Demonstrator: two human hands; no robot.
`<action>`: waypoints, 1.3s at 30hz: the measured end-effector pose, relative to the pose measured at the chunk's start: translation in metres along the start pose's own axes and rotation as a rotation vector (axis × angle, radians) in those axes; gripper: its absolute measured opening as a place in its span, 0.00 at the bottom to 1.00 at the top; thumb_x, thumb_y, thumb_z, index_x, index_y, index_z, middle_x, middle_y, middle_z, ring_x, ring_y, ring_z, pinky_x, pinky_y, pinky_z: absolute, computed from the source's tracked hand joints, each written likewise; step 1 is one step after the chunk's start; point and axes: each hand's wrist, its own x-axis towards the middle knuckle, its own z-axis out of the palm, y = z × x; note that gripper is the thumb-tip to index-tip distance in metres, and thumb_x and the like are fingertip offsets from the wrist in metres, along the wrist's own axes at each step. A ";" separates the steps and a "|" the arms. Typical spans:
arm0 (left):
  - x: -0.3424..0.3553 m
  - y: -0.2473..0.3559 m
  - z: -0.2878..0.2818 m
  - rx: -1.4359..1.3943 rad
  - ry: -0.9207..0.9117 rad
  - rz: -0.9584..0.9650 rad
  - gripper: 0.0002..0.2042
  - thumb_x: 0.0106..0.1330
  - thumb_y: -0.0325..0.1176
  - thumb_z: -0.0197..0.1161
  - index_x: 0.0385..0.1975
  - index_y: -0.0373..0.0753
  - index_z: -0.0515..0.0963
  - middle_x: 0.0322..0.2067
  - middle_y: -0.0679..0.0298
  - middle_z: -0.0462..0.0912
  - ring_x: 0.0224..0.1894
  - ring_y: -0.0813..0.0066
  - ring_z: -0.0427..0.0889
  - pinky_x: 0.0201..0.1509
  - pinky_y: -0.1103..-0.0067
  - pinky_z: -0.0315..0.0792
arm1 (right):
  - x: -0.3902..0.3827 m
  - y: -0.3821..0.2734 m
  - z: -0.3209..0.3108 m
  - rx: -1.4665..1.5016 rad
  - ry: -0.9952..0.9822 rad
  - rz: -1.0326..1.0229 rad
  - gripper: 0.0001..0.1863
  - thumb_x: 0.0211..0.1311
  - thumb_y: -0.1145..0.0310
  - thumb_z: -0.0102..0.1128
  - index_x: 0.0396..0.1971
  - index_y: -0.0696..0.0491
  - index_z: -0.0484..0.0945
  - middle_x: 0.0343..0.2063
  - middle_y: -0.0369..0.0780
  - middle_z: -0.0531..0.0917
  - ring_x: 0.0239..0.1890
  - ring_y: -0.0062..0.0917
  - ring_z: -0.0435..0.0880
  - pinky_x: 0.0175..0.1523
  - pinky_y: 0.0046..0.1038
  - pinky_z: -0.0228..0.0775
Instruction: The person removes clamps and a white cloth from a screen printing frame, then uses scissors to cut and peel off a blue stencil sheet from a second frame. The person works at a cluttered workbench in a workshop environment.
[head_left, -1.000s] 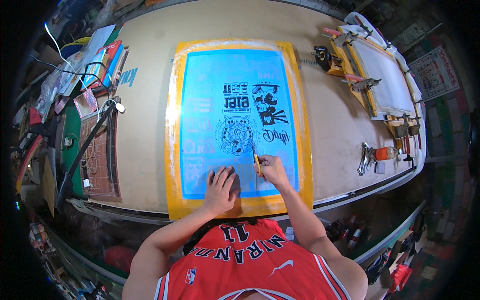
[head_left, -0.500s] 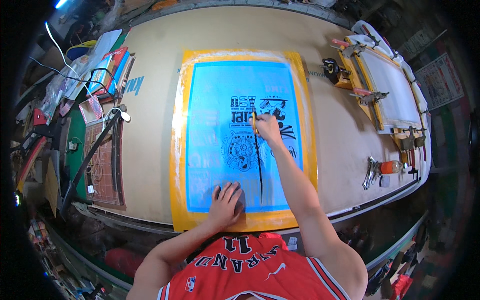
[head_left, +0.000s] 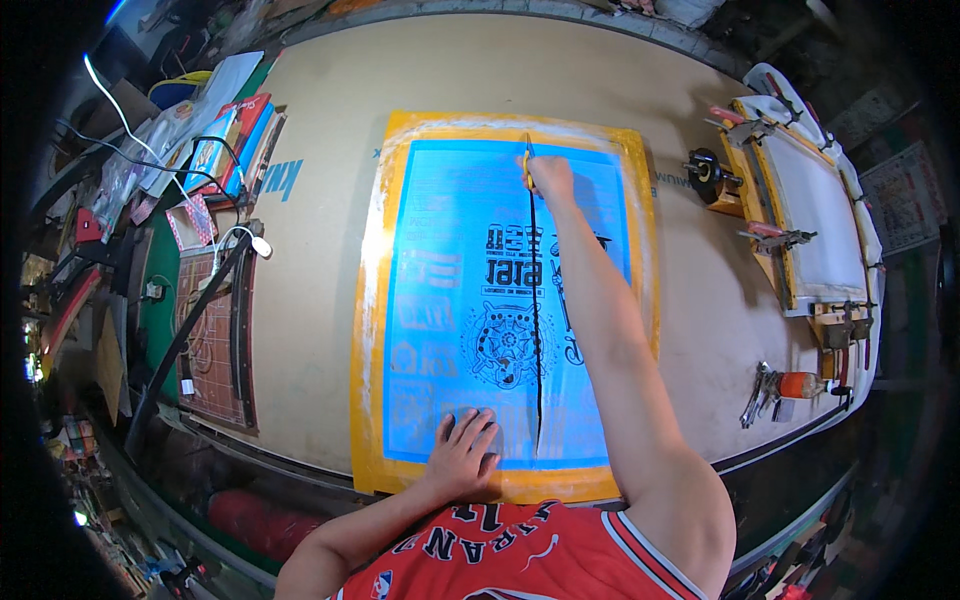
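A screen-printing frame [head_left: 372,330] with a yellow border lies flat before me, its blue mesh [head_left: 430,215] bearing black designs and fainter ones. My right hand [head_left: 552,183] reaches to the mesh's far side, closed around a yellow-handled cutting tool [head_left: 528,168]. The tool's narrow pointed blade faces away from me; the fingers partly hide it, so whether it is scissors or a knife is unclear. Behind it a long dark slit [head_left: 537,345] runs through the mesh toward my body. Fingers spread, my left hand [head_left: 465,450] rests flat on the near edge of the mesh, left of the slit.
The frame lies on a large tan board [head_left: 310,330]. Clamps hold a white screen [head_left: 805,210] at the right, near wrenches [head_left: 762,395] and an orange bottle [head_left: 800,385]. Books [head_left: 245,145], cables and a reddish gridded mat [head_left: 210,350] are at the left.
My right hand has moved the cutting tool away from me toward the far side of the mesh, and the slit is longer. My left hand keeps its place on the near edge.
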 end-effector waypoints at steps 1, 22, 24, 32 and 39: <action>0.001 0.001 0.000 -0.002 0.000 0.005 0.27 0.60 0.42 0.70 0.59 0.39 0.76 0.68 0.56 0.70 0.72 0.54 0.65 0.74 0.49 0.53 | 0.005 0.001 0.000 0.008 -0.001 0.008 0.13 0.58 0.62 0.70 0.21 0.55 0.86 0.18 0.40 0.84 0.19 0.24 0.81 0.26 0.30 0.69; 0.010 0.007 0.008 0.012 0.011 0.159 0.25 0.60 0.34 0.64 0.59 0.37 0.76 0.68 0.57 0.70 0.72 0.55 0.64 0.75 0.48 0.51 | -0.339 0.151 -0.165 -0.305 -0.368 -0.229 0.18 0.60 0.79 0.68 0.52 0.55 0.85 0.30 0.45 0.89 0.29 0.22 0.88 0.36 0.26 0.78; 0.027 0.011 0.008 0.032 -0.070 0.263 0.26 0.57 0.33 0.64 0.59 0.38 0.77 0.67 0.58 0.71 0.73 0.57 0.64 0.76 0.49 0.51 | -0.361 0.137 -0.182 -0.405 -0.477 -0.135 0.20 0.57 0.79 0.65 0.51 0.52 0.85 0.35 0.48 0.90 0.38 0.34 0.91 0.45 0.35 0.81; 0.079 0.009 -0.002 0.122 -0.337 0.413 0.17 0.58 0.30 0.65 0.50 0.48 0.84 0.59 0.67 0.77 0.72 0.64 0.65 0.76 0.48 0.45 | -0.363 0.121 -0.177 -0.990 -0.713 -0.489 0.21 0.50 0.82 0.65 0.46 0.51 0.88 0.40 0.48 0.89 0.45 0.44 0.88 0.49 0.40 0.80; 0.076 0.015 0.008 0.171 -0.341 0.425 0.14 0.65 0.32 0.64 0.49 0.52 0.84 0.54 0.71 0.81 0.72 0.67 0.67 0.77 0.46 0.44 | -0.362 0.057 -0.110 -1.478 -1.121 -0.385 0.19 0.49 0.77 0.71 0.43 0.46 0.89 0.39 0.45 0.89 0.44 0.42 0.88 0.44 0.42 0.80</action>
